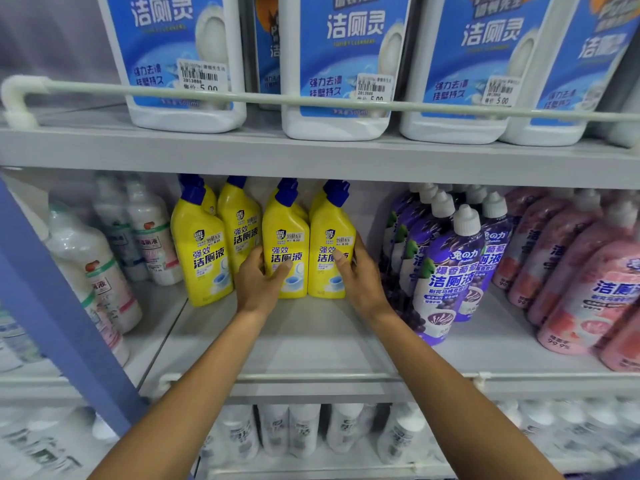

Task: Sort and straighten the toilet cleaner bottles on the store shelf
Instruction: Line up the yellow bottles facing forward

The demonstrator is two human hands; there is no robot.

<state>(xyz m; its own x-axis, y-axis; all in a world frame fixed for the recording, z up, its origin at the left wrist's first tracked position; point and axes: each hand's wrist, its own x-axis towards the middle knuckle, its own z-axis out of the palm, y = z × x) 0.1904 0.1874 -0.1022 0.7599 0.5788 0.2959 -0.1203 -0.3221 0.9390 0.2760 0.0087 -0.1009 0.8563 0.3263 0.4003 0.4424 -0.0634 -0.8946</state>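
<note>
On the shelf (311,341), your left hand (259,284) gripped one yellow bottle (285,237) and your right hand (358,275) gripped its neighbour (329,233), both upright, side by side. The leftmost yellow bottle (201,251) stood forward of the row, so straightening looked barely half done.

We are in a shop aisle of cleaning goods. Grey metal shelving (311,157) carries the same product many times over: yellow toilet cleaner bottles (285,244) with blue caps, lined up several deep. To their right stand purple bottles (446,278), then pink bottles (588,289); to their left, white bottles (93,271). Above them, large blue-labelled bottles (339,64) wear barcode price stickers (374,86) behind a guard rail (242,95).
</note>
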